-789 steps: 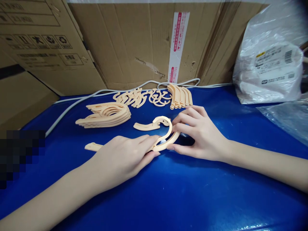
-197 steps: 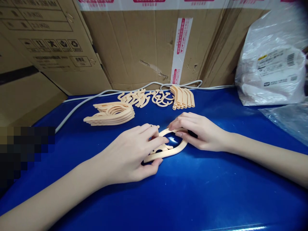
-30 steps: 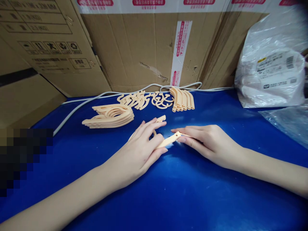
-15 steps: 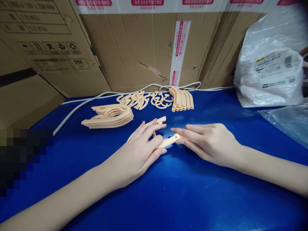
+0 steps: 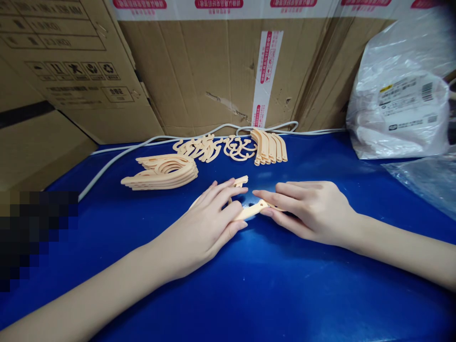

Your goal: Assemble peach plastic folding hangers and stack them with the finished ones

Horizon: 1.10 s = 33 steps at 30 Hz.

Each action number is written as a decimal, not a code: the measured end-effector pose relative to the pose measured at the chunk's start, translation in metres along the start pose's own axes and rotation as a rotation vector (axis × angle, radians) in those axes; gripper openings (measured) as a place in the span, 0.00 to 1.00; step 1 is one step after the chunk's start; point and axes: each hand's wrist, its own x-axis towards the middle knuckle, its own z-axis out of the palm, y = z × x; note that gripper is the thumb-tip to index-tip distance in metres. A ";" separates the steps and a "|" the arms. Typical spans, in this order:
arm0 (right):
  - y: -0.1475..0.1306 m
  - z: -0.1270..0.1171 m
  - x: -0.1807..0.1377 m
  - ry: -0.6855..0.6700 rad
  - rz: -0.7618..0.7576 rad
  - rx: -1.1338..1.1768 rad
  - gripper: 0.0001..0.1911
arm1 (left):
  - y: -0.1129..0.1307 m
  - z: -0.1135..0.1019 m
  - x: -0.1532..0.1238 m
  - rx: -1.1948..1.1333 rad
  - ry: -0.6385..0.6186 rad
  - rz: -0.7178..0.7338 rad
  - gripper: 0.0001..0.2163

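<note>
My left hand (image 5: 210, 221) is closed around a cream plastic hanger piece (image 5: 251, 210), whose end with a small hole sticks out past the thumb. Another end of cream plastic shows beyond the fingertips of that hand; the palm hides the rest. At the holed end, my right hand (image 5: 309, 209) pinches a slim cream part (image 5: 274, 207), mostly covered by the fingers. The two parts meet there, but whether they are joined I cannot tell. Behind my left hand lies a stack of folded cream hangers (image 5: 160, 178).
Loose cream hooks (image 5: 238, 148) and small curved pieces (image 5: 199, 147) lie at the back, beside a row of hanger arms (image 5: 269, 148). A white cable (image 5: 103, 173) runs along cardboard boxes (image 5: 199, 71). A white plastic bag (image 5: 399, 109) stands at the right of the blue table (image 5: 249, 285).
The holed end of the hanger piece has shifted very slightly down, and my right fingers have moved slightly along with it. Both hands keep their grip.
</note>
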 end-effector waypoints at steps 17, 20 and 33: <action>0.002 0.001 -0.001 -0.045 0.033 0.062 0.19 | 0.000 -0.001 0.000 0.013 -0.023 0.007 0.14; 0.001 0.002 -0.002 -0.069 0.075 0.134 0.19 | 0.000 -0.001 0.001 0.024 -0.026 0.011 0.14; 0.003 0.002 -0.001 -0.151 0.179 0.421 0.19 | -0.001 0.000 -0.001 0.004 -0.026 0.006 0.13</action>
